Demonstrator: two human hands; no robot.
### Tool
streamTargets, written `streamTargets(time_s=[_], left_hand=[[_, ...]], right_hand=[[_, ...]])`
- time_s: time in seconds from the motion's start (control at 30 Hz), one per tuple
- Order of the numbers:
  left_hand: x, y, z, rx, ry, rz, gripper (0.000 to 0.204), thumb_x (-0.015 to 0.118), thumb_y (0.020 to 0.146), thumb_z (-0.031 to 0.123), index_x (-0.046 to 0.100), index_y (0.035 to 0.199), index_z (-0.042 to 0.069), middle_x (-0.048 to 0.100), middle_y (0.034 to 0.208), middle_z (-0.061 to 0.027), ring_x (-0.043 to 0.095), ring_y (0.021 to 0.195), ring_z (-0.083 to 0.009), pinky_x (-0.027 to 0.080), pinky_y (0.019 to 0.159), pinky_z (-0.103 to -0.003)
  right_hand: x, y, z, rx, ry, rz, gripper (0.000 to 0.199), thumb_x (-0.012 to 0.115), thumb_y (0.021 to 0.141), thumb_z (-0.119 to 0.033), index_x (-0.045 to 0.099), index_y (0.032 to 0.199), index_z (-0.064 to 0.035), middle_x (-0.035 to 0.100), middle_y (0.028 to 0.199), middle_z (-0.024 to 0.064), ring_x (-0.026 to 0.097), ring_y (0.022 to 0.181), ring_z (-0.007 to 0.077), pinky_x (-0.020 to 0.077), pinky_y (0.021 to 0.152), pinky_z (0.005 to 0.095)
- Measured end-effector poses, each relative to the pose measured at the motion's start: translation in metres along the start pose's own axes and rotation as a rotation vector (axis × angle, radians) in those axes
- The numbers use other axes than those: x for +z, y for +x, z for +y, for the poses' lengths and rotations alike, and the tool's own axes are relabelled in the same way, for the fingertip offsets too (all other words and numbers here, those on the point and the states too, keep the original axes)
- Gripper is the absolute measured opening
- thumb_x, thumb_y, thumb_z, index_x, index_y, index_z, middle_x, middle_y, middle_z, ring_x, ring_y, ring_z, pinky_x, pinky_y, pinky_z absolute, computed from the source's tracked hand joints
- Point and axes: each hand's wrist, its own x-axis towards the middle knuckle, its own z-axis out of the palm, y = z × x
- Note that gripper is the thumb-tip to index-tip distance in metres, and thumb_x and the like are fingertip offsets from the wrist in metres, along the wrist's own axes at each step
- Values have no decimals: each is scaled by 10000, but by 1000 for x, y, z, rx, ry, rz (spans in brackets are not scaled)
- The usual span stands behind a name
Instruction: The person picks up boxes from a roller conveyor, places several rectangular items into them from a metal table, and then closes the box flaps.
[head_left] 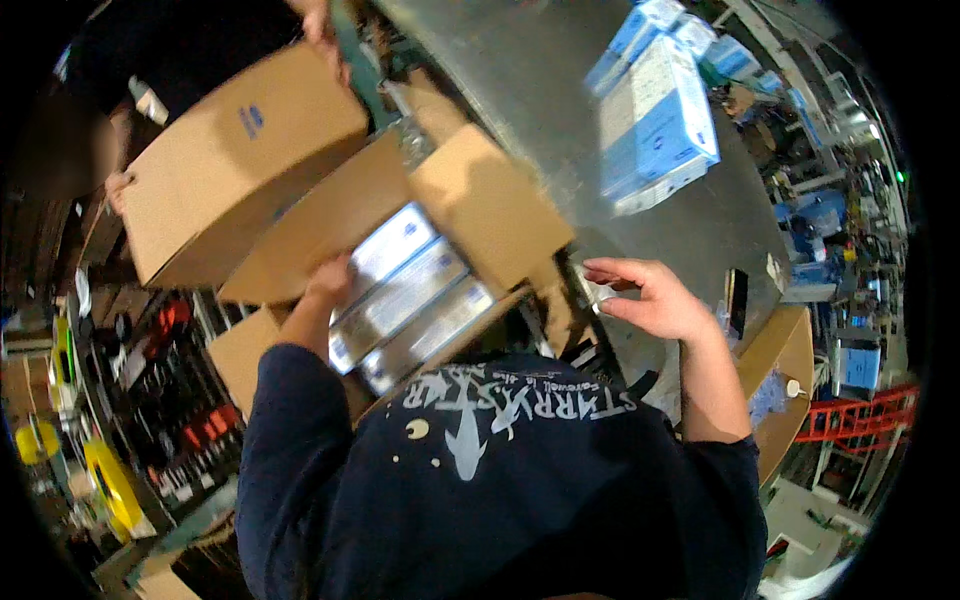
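Both forearms rise from the lower edge in dark blue sleeves. The left hand (328, 282) is stretched forward with the arm nearly straight, its fingers pointed away and curled over, their tips hidden. The right hand (650, 296) hovers free, palm turned leftward, its fingers (612, 270) loosely spread and slightly bent, wrist cocked and bare.

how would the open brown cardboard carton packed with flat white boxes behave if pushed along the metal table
The open brown cardboard carton is probably heavy: flat white boxes fill it. It would likely slide on the smooth grey metal table rather than tip. Its raised flaps look floppy, poor for pushing.
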Motion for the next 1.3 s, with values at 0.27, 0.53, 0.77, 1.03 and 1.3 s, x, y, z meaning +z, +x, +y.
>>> streamTargets(time_s=[0.27, 0.53, 0.77, 1.03, 1.3], left_hand=[[-73, -27, 196, 620, -42, 174, 212, 516, 833, 176, 606, 986, 62, 596, 856, -191, 580, 813, -335, 467, 690, -391], [-122, 92, 345, 574, 78, 564, 516, 527, 835, 273, 378, 1289, 79, 351, 1349, -139, 312, 1249, -312, 259, 1019, -445], [-113, 112, 360, 342, 238, 538, 619, 517, 819, 376, 306, 1337, 112, 254, 1416, -113, 175, 1322, -298, 125, 1036, -544], [-118, 109, 363, 372, 223, 534, 591, 542, 782, 362, 394, 1291, 101, 268, 1397, -135, 191, 1306, -316, 113, 1034, -529], [-115, 114, 358, 361, 215, 535, 580, 532, 797, 364, 387, 1297, 106, 265, 1399, -136, 184, 1309, -309, 109, 1040, -514]], right_hand=[[-174, 81, 94, 279, -822, 776, 689, 683, 693, -371, 444, 1274, -90, 464, 1256, 189, 474, 1136, 315, 368, 948, 373], [-202, 159, 101, 465, -573, 347, 956, 695, 593, -431, 237, 1395, -182, 436, 1235, 276, 477, 1117, 389, 383, 949, 401], [-255, 237, 120, 142, -656, 821, 681, 677, 723, -334, 397, 1290, -81, 533, 1144, 216, 516, 1066, 341, 413, 902, 424], [-333, 296, 193, 409, -989, 849, 341, 612, 759, -237, 568, 1083, -143, 512, 1151, 130, 472, 1114, 306, 398, 870, 469], [-280, 174, 143, 315, -392, 665, 303, 638, 758, -321, 611, 753, -20, 523, 1150, 186, 539, 990, 340, 432, 837, 423]])
